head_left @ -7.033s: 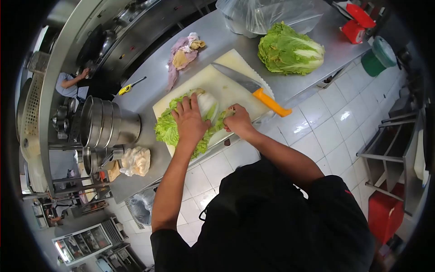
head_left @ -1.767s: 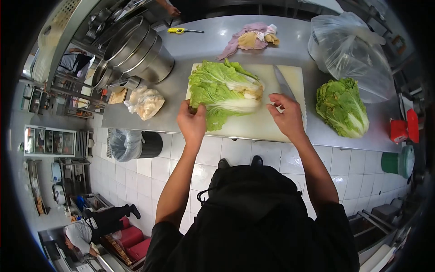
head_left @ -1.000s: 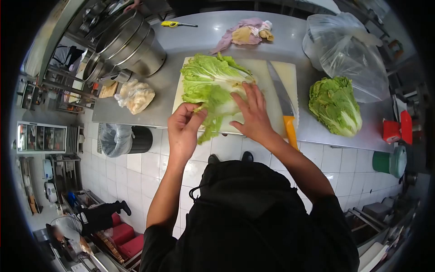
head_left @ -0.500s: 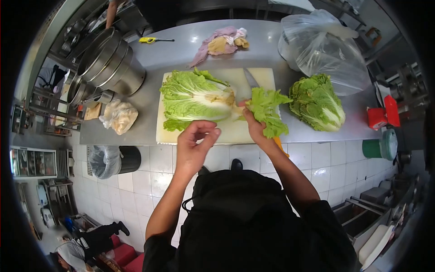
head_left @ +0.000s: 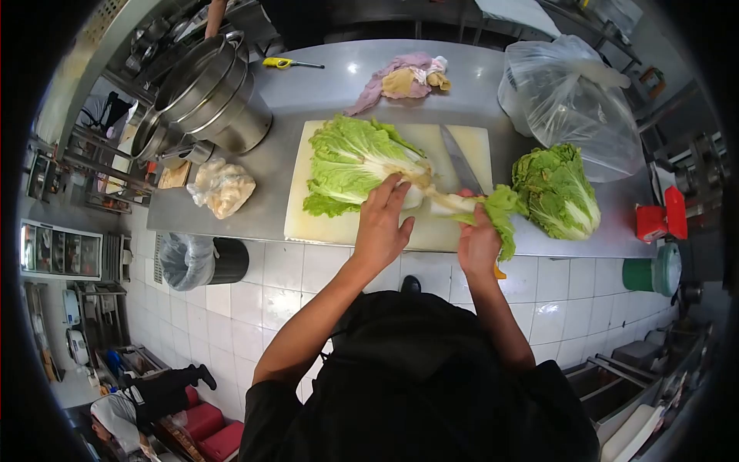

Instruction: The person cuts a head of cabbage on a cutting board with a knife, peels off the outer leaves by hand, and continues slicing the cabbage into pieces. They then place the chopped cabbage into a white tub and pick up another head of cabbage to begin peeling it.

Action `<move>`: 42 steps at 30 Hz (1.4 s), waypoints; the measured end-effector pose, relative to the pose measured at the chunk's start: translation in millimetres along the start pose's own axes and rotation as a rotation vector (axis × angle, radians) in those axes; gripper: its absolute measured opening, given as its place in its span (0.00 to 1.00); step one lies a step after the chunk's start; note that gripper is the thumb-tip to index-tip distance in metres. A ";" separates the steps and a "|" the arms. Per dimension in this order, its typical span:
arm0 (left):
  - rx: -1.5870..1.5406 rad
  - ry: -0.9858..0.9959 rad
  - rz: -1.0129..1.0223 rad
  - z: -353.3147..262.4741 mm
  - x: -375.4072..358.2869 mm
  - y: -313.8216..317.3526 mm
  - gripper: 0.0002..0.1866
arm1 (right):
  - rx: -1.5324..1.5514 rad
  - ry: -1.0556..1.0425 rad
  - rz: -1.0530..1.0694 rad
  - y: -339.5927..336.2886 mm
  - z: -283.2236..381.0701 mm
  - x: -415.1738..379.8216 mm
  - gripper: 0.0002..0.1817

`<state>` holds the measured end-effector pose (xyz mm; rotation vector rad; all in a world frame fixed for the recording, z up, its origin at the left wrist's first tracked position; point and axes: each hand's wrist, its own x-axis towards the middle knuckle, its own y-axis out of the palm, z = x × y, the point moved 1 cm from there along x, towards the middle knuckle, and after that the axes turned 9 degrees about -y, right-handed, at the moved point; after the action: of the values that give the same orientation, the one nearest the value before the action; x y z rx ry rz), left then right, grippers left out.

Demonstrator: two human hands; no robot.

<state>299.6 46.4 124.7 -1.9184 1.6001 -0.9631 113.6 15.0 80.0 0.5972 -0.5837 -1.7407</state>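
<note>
A leafy cabbage (head_left: 358, 163) lies on the white cutting board (head_left: 304, 223), its browned stem end toward the right. My left hand (head_left: 382, 223) rests at that stem end with its fingers apart. In my right hand (head_left: 480, 240), at the board's right edge, a loose cabbage leaf (head_left: 504, 208) is gripped, its pale stalk pointing left to the cabbage's base. Whether the stalk is still joined there I cannot tell. Behind the leaf a knife (head_left: 459, 158) lies on the board, its handle partly hidden by my right hand. A second cabbage (head_left: 556, 191) sits right of the board.
Stacked steel pots (head_left: 223, 100) and a bag of pale pieces (head_left: 222, 189) stand left. Behind lie a yellow lighter (head_left: 281, 63) and cloths (head_left: 404, 77). A big plastic bag (head_left: 573, 100) and red object (head_left: 660, 219) are right. A bin (head_left: 227, 262) stands below; people are partly visible.
My left hand has moved right and up onto the cabbage's stem end. My right hand has pulled the leaf rightward, showing more of its stalk. The whole view has shifted slightly.
</note>
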 end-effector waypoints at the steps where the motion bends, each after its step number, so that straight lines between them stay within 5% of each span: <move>1: 0.064 -0.010 0.018 1.3 -1.8 2.5 0.35 | -0.008 0.005 -0.003 -3.3 0.7 0.5 0.12; 12: 0.506 0.038 -0.069 -7.3 30.2 33.9 0.45 | -0.537 -0.211 0.174 4.6 7.8 0.7 0.10; 13: 0.479 0.041 -0.061 -4.2 29.4 36.6 0.45 | -0.870 -0.368 0.168 -22.5 11.0 11.0 0.10; 15: 0.432 0.040 -0.051 4.4 28.7 29.1 0.44 | -0.760 -0.459 0.006 -28.6 53.0 20.7 0.11; 18: 0.427 0.066 -0.064 14.6 12.6 24.9 0.43 | -0.487 -0.417 -0.110 -26.2 120.1 33.1 0.14; 22: 0.419 0.115 -0.076 26.0 -11.9 9.8 0.41 | -1.065 -0.118 0.039 -45.3 134.7 48.9 0.12; 25: 0.415 0.143 -0.099 36.1 -21.2 -1.4 0.39 | -1.502 -0.103 0.163 -67.1 105.5 71.4 0.12; 28: 0.445 0.155 -0.071 45.3 -29.0 -15.4 0.38 | -1.314 0.048 0.171 -37.6 102.2 68.4 0.16; 31: 0.457 0.169 -0.054 58.2 -35.6 -29.0 0.38 | -1.099 -0.041 0.228 -21.8 86.1 64.9 0.21; 38: 0.238 0.138 -0.022 82.3 -58.3 -60.1 0.34 | -0.858 0.447 0.530 32.1 27.7 25.3 0.37; 42: 0.228 0.070 -0.014 77.2 -69.5 -66.1 0.33 | -0.712 0.340 0.575 55.4 -29.7 -6.7 0.42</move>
<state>395.5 121.7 107.3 -1.7596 1.4470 -1.1762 174.5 6.5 95.0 0.1747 0.1196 -1.1458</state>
